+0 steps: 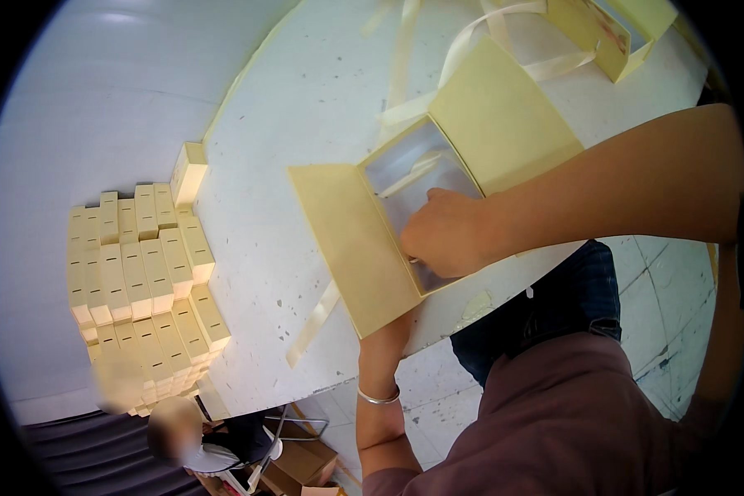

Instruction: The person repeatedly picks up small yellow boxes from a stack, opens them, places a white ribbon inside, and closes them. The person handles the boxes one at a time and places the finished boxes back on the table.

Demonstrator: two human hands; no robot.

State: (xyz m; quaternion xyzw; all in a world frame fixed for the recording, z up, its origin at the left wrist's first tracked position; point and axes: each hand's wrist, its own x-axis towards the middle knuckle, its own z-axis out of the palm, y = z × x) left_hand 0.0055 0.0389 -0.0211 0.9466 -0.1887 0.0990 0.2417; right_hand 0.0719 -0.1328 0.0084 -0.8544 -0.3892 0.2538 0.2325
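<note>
A cream gift box [434, 124] lies open on the white table, its two wide flaps folded out to either side. My right hand [446, 234] reaches down inside it with the fingers curled, near the lower end of the pale interior. What its fingertips press or pinch is hidden, though a small whitish bit shows beneath them. Beside that hand, a cream ribbon piece [413, 174] rests in the box. My left hand [386, 337], below a silver bracelet, goes under the near-left flap [355, 248], which hides its fingers.
Loose cream ribbons [316, 322] extend from beneath the box across the white table [260, 215]. Another open cream box [603, 37] stands at the far right with ribbon attached. Stacked cream boxes [136, 273] fill the left side. A person [211, 456] and cardboard boxes [302, 463] are at lower left.
</note>
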